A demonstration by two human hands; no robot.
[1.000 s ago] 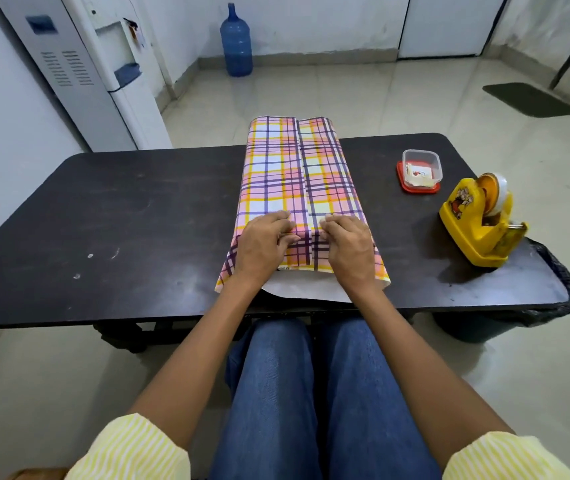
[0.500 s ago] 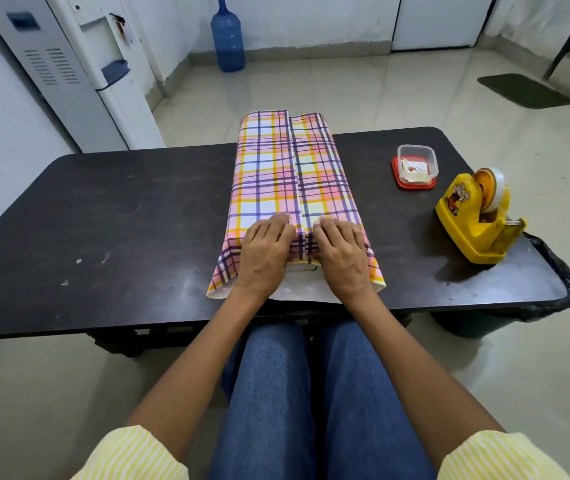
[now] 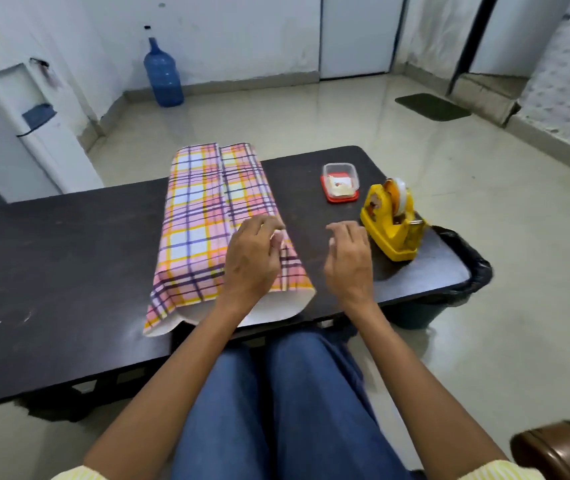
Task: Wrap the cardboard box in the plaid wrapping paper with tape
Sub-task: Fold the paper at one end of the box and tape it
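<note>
The wrapping is partly done. The plaid paper (image 3: 200,230) lies lengthwise on the dark table (image 3: 51,258), folded over so that its two long edges meet in a seam along the top. The cardboard box is hidden inside it. I cannot see tape on the seam. The near end is not yet closed: the paper gapes there and shows its white inner side, hanging a little over the table edge. The far end also looks unfolded. So taping the seam, if that is not done, and folding and taping both ends appear to be left.

The left hand (image 3: 252,261) rests on top of the paper near the near end, beside the seam, with its fingers bent. Whether it pinches the paper or only presses it down, I cannot tell. The right hand (image 3: 349,261) hovers above the bare table between the paper and the yellow tape dispenser (image 3: 392,223), fingers loosely curled and holding nothing.
</note>
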